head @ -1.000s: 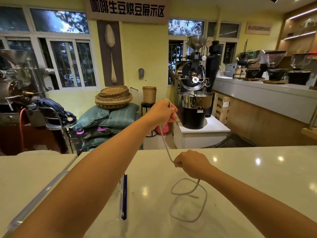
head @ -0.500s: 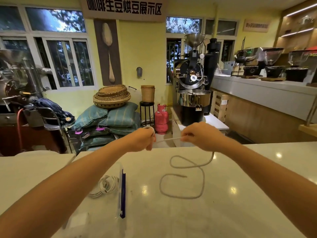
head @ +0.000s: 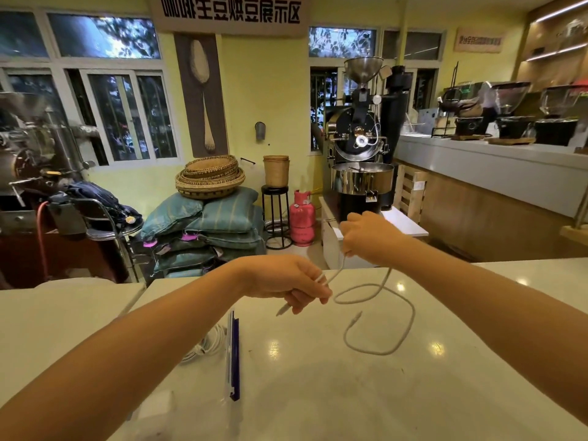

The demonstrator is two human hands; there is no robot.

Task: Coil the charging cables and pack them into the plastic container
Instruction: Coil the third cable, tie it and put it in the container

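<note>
A thin white charging cable [head: 404, 332] lies partly looped on the pale counter, its free plug end resting inside the loop. My left hand [head: 286, 280] grips one end of it, with the plug sticking out below my fingers. My right hand [head: 366, 232] is raised above the far counter edge and pinches the cable further along. A clear plastic container [head: 229, 354] with a blue-edged wall stands at the left under my left forearm. Another white cable [head: 206, 345] lies coiled inside it.
The counter [head: 350, 393] is glossy and wide, with its far edge just beyond my hands. Behind it are stacked sacks [head: 206, 224], a pink gas cylinder [head: 302, 218] and a coffee roaster [head: 361, 154]. A second counter [head: 493, 167] runs along the right.
My left hand dropped to the counter with the cable end and came nearer. My right hand rose and slid along the cable, and the loop on the counter shifted right.
</note>
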